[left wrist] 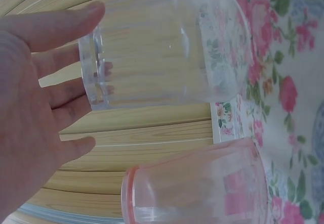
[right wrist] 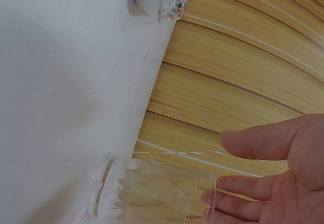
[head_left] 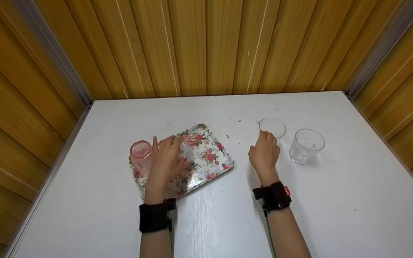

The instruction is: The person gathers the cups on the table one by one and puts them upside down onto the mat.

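Observation:
On the floral tray (head_left: 206, 154), a clear glass (left wrist: 162, 52) stands upside down. Around its raised base reach the fingers of my left hand (head_left: 167, 157), relaxed, with the thumb tip at the base's edge. A pink glass (head_left: 141, 157), also upside down, stands just left of that hand. My right hand (head_left: 265, 152) reaches to an upright clear glass (right wrist: 157, 188) on the table. Its fingertips are right at the rim and the thumb is spread away; the hand hides most of this glass in the head view.
Another clear glass (head_left: 307, 147) stands upright right of my right hand. The white table (head_left: 213, 222) is bounded by a wood-patterned wall (head_left: 206, 46) at the back, with similar panels on both sides. Small dark specks lie on the table beyond the tray.

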`<state>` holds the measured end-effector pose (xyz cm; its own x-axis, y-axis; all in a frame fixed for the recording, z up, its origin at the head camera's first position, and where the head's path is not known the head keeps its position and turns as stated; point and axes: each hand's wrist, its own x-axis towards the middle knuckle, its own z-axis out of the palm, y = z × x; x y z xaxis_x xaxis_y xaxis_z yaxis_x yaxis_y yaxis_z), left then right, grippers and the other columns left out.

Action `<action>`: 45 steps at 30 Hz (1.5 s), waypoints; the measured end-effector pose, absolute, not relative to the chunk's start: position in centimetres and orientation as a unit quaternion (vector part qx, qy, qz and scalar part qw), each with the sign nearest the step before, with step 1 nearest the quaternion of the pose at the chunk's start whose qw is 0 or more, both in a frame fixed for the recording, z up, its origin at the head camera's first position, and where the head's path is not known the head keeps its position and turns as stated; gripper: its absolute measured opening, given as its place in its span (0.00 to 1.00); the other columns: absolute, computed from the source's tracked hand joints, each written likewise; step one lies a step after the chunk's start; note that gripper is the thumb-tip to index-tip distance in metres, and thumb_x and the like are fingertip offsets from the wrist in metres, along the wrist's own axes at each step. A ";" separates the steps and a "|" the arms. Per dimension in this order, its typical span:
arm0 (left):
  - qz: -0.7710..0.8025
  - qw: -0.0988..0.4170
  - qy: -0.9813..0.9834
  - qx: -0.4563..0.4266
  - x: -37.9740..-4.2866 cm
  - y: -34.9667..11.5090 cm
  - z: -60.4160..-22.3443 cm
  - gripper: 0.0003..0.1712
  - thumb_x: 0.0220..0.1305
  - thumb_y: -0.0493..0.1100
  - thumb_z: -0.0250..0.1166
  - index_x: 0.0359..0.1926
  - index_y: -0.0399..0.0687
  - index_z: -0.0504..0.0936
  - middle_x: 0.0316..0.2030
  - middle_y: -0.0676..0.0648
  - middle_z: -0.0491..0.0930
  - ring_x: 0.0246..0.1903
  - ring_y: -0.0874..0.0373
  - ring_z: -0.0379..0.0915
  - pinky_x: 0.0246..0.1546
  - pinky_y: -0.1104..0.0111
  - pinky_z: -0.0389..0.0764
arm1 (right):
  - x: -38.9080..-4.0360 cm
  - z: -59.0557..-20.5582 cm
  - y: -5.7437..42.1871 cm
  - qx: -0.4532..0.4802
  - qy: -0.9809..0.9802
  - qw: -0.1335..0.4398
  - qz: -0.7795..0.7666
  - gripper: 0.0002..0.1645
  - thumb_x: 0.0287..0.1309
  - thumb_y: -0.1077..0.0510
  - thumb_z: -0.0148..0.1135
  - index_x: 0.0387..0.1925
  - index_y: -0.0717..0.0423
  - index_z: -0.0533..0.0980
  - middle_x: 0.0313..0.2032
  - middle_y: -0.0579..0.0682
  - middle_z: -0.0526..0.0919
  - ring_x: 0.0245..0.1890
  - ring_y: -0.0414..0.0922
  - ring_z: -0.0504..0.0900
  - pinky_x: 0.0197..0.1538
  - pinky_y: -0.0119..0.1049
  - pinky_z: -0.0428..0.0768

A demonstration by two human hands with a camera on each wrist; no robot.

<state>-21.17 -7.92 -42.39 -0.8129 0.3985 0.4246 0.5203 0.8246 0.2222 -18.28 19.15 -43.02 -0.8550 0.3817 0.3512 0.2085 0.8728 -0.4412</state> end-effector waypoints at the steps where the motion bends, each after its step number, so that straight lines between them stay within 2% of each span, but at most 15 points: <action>1: -0.165 0.187 -0.937 -0.246 -21.2 -7.9 -42.5 0.35 0.47 0.45 0.70 0.58 0.45 0.69 0.53 0.39 0.72 0.56 0.45 0.65 0.63 0.42 0.46 | -18.3 -43.0 19.2 -0.156 -0.943 0.217 0.196 0.31 0.47 0.67 0.61 0.55 0.73 0.65 0.52 0.67 0.69 0.57 0.61 0.65 0.49 0.57 0.70; 7: -0.163 0.185 -0.938 -0.243 -21.2 -7.5 -42.7 0.35 0.49 0.43 0.68 0.59 0.44 0.67 0.55 0.37 0.69 0.58 0.44 0.62 0.62 0.39 0.42 | -18.2 -43.0 19.1 -0.157 -0.947 0.210 0.184 0.31 0.48 0.66 0.61 0.55 0.72 0.64 0.52 0.66 0.69 0.56 0.60 0.66 0.48 0.56 0.71; 17: -0.126 0.180 -0.955 -0.201 -21.7 -6.9 -43.2 0.39 0.51 0.46 0.67 0.63 0.41 0.63 0.58 0.35 0.65 0.59 0.42 0.60 0.62 0.39 0.41 | -18.2 -42.8 19.0 -0.161 -0.946 0.210 0.188 0.31 0.48 0.67 0.61 0.55 0.72 0.65 0.52 0.66 0.69 0.56 0.60 0.65 0.48 0.56 0.70; 29: -0.124 0.229 -0.946 -0.194 -22.5 -6.7 -44.8 0.34 0.54 0.44 0.65 0.62 0.41 0.65 0.57 0.32 0.64 0.58 0.39 0.61 0.62 0.40 0.47 | -18.3 -42.9 19.1 -0.162 -0.947 0.207 0.184 0.31 0.49 0.66 0.60 0.56 0.72 0.64 0.53 0.66 0.69 0.56 0.60 0.65 0.48 0.56 0.70; 38: -0.146 0.219 -0.947 -0.183 -22.7 -7.0 -45.1 0.31 0.57 0.41 0.63 0.61 0.39 0.66 0.57 0.31 0.64 0.58 0.38 0.59 0.60 0.37 0.45 | -18.2 -43.0 19.2 -0.153 -0.948 0.222 0.170 0.30 0.50 0.65 0.60 0.55 0.71 0.66 0.52 0.66 0.70 0.55 0.60 0.67 0.48 0.56 0.71; 45: -0.147 0.208 -0.951 -0.176 -22.7 -7.0 -45.0 0.30 0.59 0.42 0.61 0.61 0.40 0.65 0.57 0.31 0.63 0.59 0.38 0.58 0.61 0.37 0.42 | -18.3 -42.9 19.3 -0.157 -0.944 0.223 0.186 0.29 0.50 0.65 0.60 0.57 0.65 0.67 0.51 0.65 0.71 0.54 0.60 0.68 0.49 0.57 0.69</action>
